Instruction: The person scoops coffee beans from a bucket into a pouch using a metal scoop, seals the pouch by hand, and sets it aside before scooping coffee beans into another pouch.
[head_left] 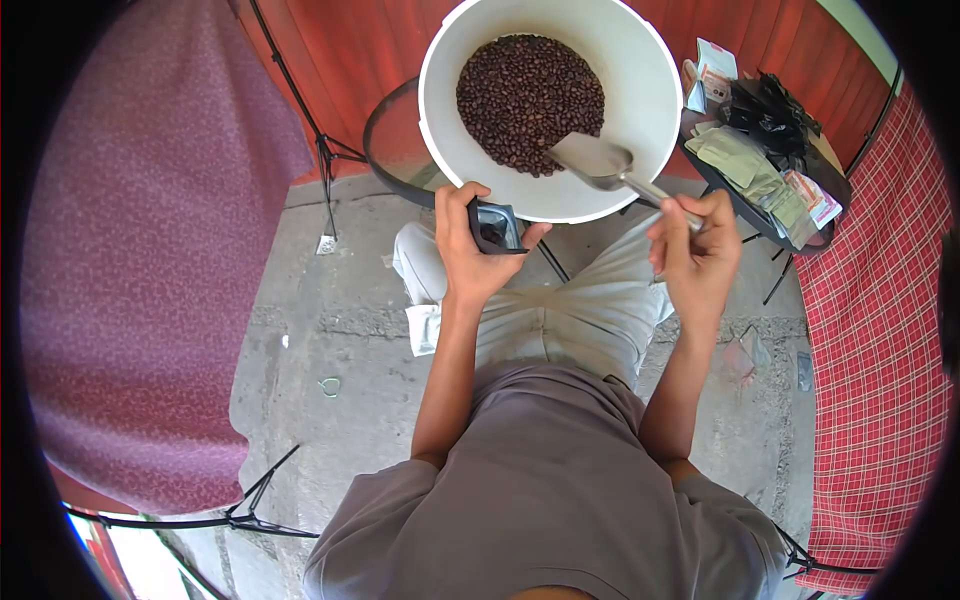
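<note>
A white bucket [645, 100] stands in front of me with dark brown beans [530, 95] on its bottom. My left hand [478, 245] is wrapped round a small dark bag [496, 228], its mouth open and facing up, beside the bucket's near rim. Something dark shows inside the bag, too small to tell. In my right hand [697, 245] is the handle of a metal scoop [595, 160]. The scoop reaches over the bucket's near right rim, its tip at the edge of the beans. No beans can be made out on the scoop.
A round glass table [395, 150] is partly behind the bucket. On a dark table [825, 235] at the right lie greenish bags [750, 170], a black plastic bag [768, 112] and printed packets [712, 72]. Thin black stand legs [325, 150] rise at the left; cloths hang on both sides.
</note>
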